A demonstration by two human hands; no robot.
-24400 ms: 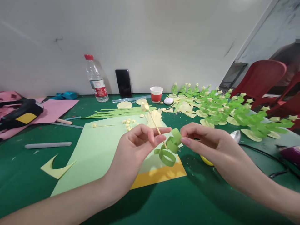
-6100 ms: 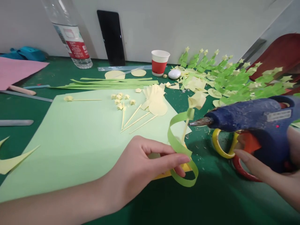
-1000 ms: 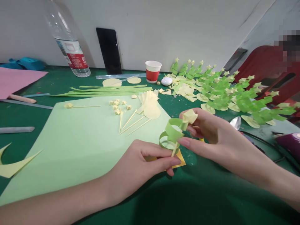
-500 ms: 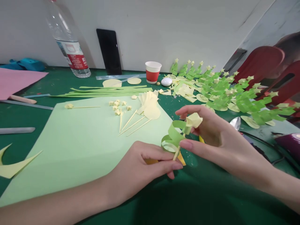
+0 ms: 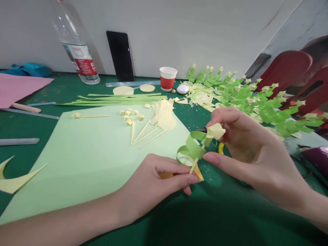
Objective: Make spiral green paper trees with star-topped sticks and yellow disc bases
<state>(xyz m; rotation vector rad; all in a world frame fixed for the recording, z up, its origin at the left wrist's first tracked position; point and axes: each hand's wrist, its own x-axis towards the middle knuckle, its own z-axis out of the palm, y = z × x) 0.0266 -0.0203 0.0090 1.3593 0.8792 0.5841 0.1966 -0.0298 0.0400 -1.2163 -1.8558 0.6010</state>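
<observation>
My left fingers (image 5: 179, 182) pinch the lower end of the pale stick (image 5: 194, 166) above the bench (image 5: 184, 222) while my right fingers (image 5: 224, 163) stand parted by the star (image 5: 215, 131), so a stray brush from them could twist the stick and loosen the curled green strip (image 5: 195, 150).

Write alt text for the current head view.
Left hand pinches a stick bearing a yellow paper star and looped green strip; the right hand curves beside it. Around are a light-green sheet and similar star-topped pieces.
</observation>
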